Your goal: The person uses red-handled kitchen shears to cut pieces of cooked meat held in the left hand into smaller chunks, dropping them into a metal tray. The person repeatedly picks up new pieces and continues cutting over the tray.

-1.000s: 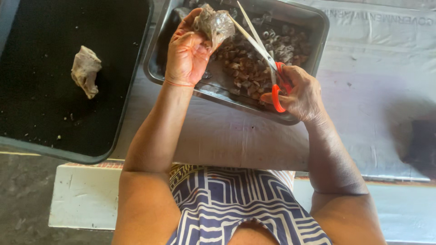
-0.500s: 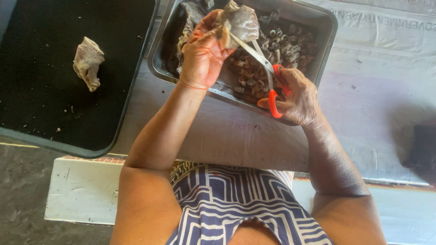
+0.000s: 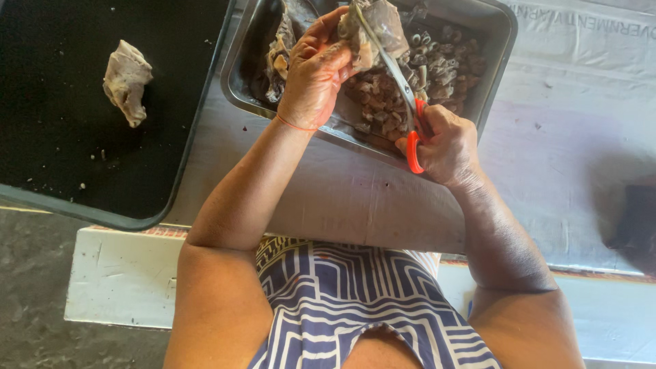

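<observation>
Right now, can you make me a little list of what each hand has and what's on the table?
left hand: holds up a floppy grey-brown piece of meat
right hand: grips the red-handled metal scissors, blades at the meat
under hands: rectangular metal tray holding small cut brown chunks
to the left: black flat tray with one pale lump
surface: grey sheet-covered table

A pale cloth-covered table [image 3: 547,157] carries two trays — a black one [image 3: 61,198] and a metal one [image 3: 492,61].
</observation>
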